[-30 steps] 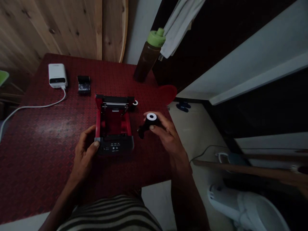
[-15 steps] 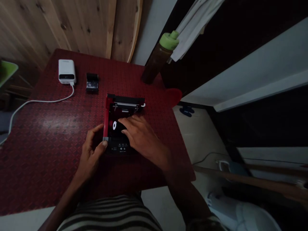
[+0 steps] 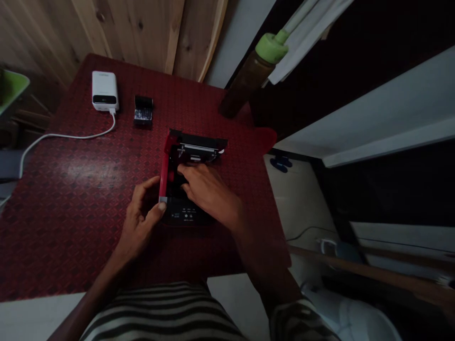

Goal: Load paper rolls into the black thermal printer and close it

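Note:
A red and black printer (image 3: 164,177) lies on the table in front of me with its lid tipped back and its front button panel (image 3: 186,213) showing. My left hand (image 3: 142,218) grips its near left corner, thumb on top and index finger along the red side. My right hand (image 3: 209,192) reaches into the open compartment, thumb and fingers closed around a dark roll. Most of the roll is hidden by the hand and the shadow. Behind the fingers, a metal bar (image 3: 199,148) runs across the raised lid.
Toward the back left are a white power bank (image 3: 104,90) with a plugged-in white cable (image 3: 67,137) and a small black ribbon piece (image 3: 143,111). A brown bottle with a green cap (image 3: 272,47) stands at the back right, near a red object (image 3: 266,139) at the table's edge.
My right hand has gone deeper into the compartment with the roll. The roll's white ring-shaped end, visible before, is now out of sight. The camera view has shifted slightly.

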`<state>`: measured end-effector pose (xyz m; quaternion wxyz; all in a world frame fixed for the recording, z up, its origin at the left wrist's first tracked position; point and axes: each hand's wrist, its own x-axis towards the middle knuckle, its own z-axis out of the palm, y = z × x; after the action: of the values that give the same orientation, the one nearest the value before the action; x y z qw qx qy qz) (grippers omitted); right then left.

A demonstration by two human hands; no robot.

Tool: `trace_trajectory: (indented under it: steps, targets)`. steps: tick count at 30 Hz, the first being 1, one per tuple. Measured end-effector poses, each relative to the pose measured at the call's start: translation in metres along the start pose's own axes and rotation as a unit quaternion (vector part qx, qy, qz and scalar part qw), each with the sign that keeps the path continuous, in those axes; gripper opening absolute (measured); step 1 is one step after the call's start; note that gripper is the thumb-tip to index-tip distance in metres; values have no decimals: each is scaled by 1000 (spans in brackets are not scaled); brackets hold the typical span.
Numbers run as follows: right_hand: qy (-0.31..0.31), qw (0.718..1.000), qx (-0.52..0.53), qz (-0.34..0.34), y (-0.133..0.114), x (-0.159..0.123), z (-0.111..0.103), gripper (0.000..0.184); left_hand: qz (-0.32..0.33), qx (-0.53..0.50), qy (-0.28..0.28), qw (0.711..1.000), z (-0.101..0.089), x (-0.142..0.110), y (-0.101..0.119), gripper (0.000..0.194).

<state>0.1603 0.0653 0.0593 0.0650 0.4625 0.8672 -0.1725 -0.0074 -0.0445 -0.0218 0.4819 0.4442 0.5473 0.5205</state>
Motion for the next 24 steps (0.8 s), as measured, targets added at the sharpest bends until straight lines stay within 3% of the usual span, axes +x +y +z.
trace_trajectory:
  steps: [6,10,16,21,24]
  targets:
    - [33,999,40,-13,5,0,9,29,-3,-10,-1,1000,1,-1,0,61]
    - [80,989,110,-63,12,-18,3,33,-12,-9,-2,1000,0,-1,1,62]
    - [132,969,165,-131,19,-43,4,18,-7,0,5,1000,0,-1,4,59]
    - [135,966,170,-139,22,-41,14,25,-55,-11,14,998,4,-4,20,58]
    - [102,970,162,-153,25,-36,11,27,-57,12,27,998,7,-3,27,56]
